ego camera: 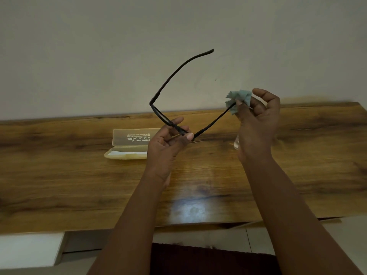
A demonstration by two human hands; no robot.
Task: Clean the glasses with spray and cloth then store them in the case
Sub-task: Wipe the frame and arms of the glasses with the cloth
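- Behind everything, a plain pale wall fills the upper half of the view.
- Against the wall, a wood-grain table spans the width, a bright patch of reflected light on its near middle.
- Below the table's near edge, a white block sits at lower left and a dark red patch at bottom centre.
- Two bare forearms rise from the bottom edge, covering part of the table.
- Above the table, the left hand pinches the front frame of the black glasses between thumb and fingers; both temple arms are unfolded, one pointing up toward the wall.
- To the right, the right hand grips a crumpled pale blue cloth, fingers curled, wrapped about the end of the other temple arm.
- On the table behind the left hand lies the translucent yellowish case, lid open and upright, its right end hidden by the hand.
- Just behind the right wrist a clear object shows, mostly hidden; what it is cannot be told.
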